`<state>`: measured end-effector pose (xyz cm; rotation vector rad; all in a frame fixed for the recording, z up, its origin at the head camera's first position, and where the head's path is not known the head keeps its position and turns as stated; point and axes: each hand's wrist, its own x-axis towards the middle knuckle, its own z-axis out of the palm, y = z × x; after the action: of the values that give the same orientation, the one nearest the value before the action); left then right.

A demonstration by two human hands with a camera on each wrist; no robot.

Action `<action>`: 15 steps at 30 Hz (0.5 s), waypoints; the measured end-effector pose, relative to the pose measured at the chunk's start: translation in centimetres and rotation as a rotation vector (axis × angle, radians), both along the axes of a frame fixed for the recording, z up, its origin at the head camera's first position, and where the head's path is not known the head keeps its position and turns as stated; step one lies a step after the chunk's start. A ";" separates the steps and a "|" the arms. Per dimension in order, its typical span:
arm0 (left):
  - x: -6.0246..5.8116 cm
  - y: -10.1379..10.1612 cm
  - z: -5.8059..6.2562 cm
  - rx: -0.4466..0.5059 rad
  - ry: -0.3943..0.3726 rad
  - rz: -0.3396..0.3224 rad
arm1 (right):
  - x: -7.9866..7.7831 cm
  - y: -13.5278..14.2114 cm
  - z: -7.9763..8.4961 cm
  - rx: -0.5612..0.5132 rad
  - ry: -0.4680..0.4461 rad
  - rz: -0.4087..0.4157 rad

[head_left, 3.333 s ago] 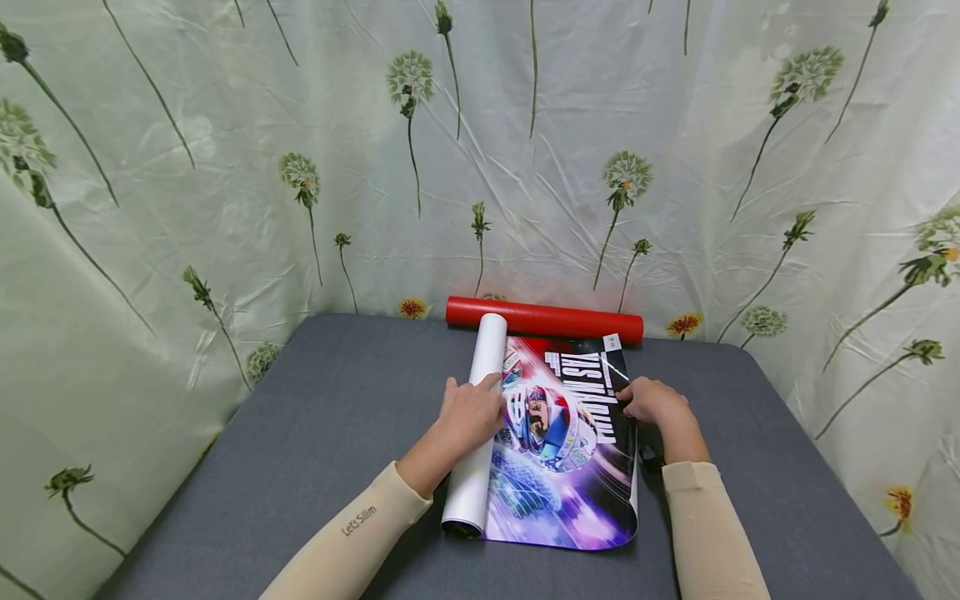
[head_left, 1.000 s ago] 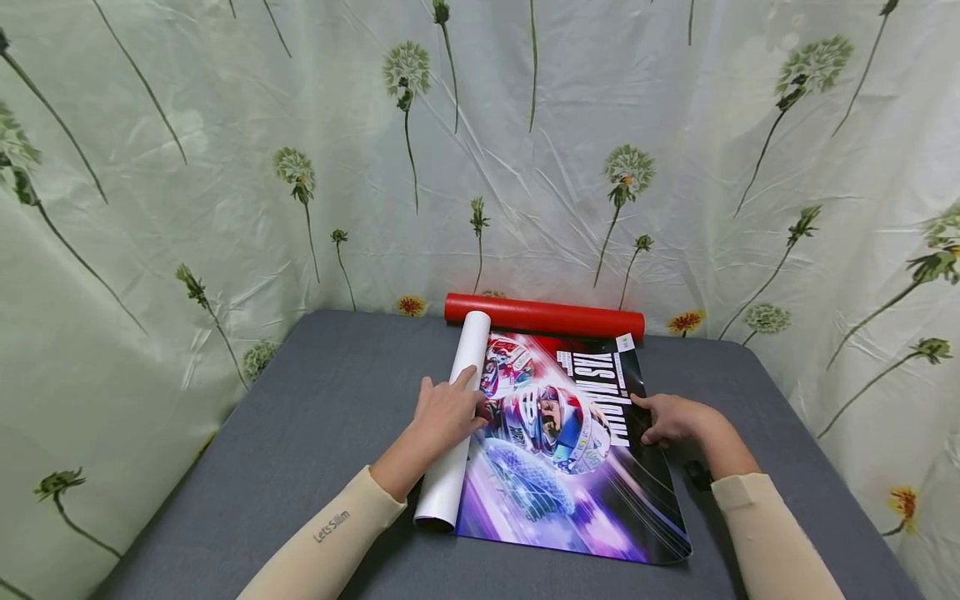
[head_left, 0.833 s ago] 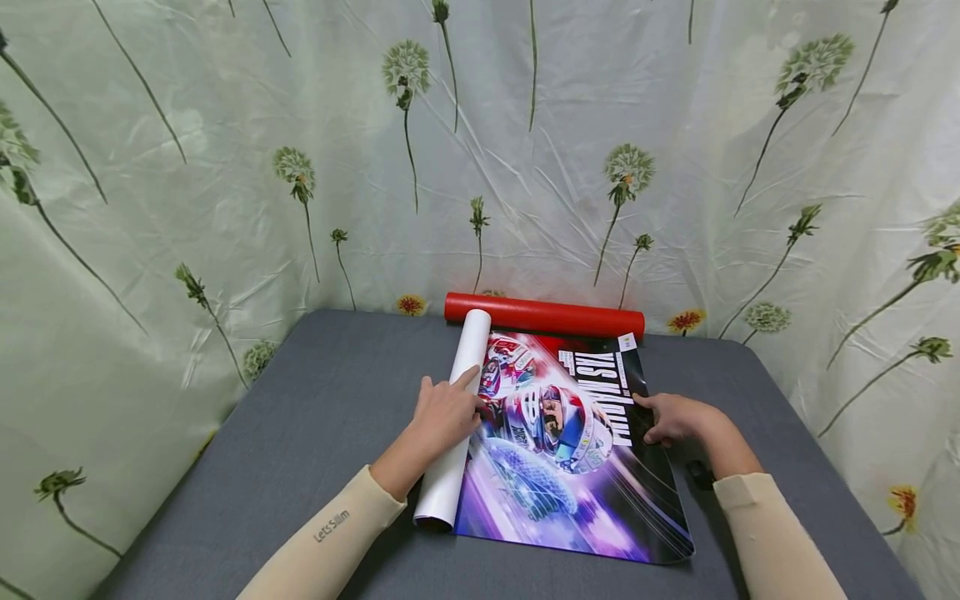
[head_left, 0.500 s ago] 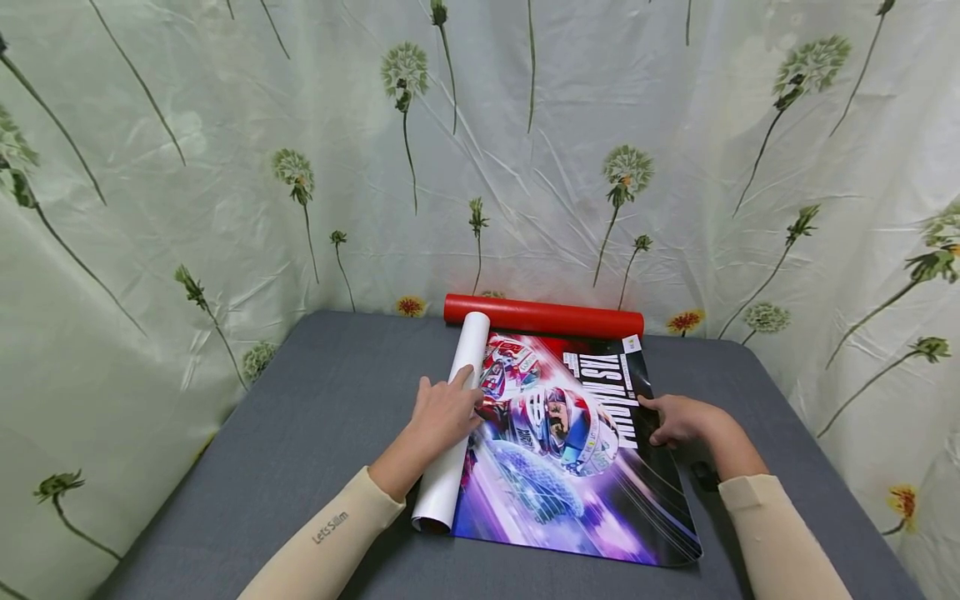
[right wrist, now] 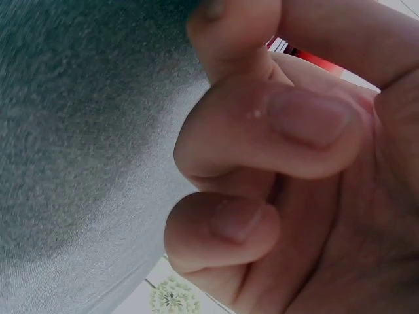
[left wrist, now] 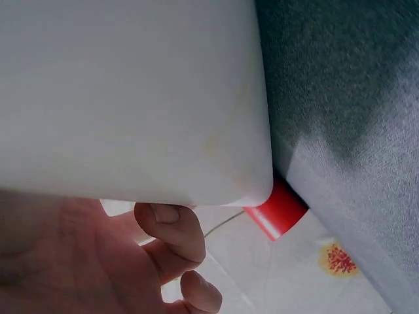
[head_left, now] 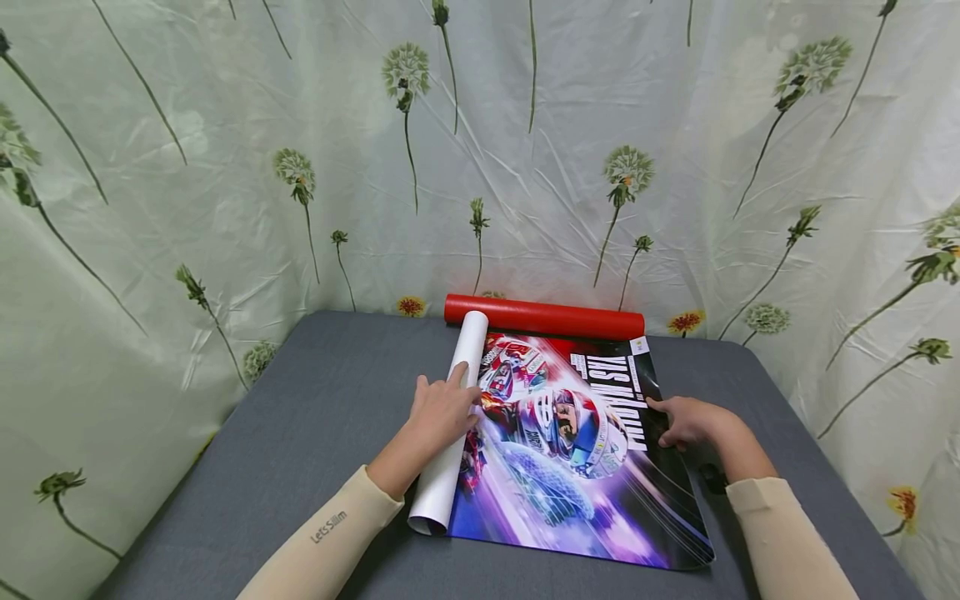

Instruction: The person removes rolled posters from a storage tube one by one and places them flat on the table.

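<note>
A glossy racing poster (head_left: 536, 467) lies partly unrolled on the table, its printed side up. Its left part stays wound in a white roll (head_left: 435, 492). My left hand (head_left: 438, 410) rests across the middle of that roll, index finger stretched out and the others loosely bent; the left wrist view shows bent fingertips (left wrist: 171, 229) against the white paper. At the poster's right edge, my right hand (head_left: 693, 423) pinches the sheet between thumb and index finger. In the right wrist view the remaining fingers (right wrist: 242, 131) are curled in, and the pinch itself is hidden.
A red tube (head_left: 543, 317) lies along the table's back edge, just behind the poster. Beside my right wrist is a small black object (head_left: 712, 478), partly covered. The grey table (head_left: 322, 417) extends to both sides. A flower-printed curtain (head_left: 525, 167) hangs behind it.
My right hand has moved to the right with the poster's edge, so more of the print shows. The roll under my left hand has shifted left and grown thinner.
</note>
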<state>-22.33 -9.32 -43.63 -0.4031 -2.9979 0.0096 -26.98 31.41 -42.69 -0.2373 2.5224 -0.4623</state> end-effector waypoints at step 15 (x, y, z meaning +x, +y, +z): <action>0.0 -0.2 0.1 -0.024 0.014 -0.003 | 0.1 1.0 0.1 0.008 0.023 0.019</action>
<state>-22.34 -9.51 -43.49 -0.4090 -2.9862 0.0480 -26.88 32.40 -42.59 -0.2647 2.5414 -0.4447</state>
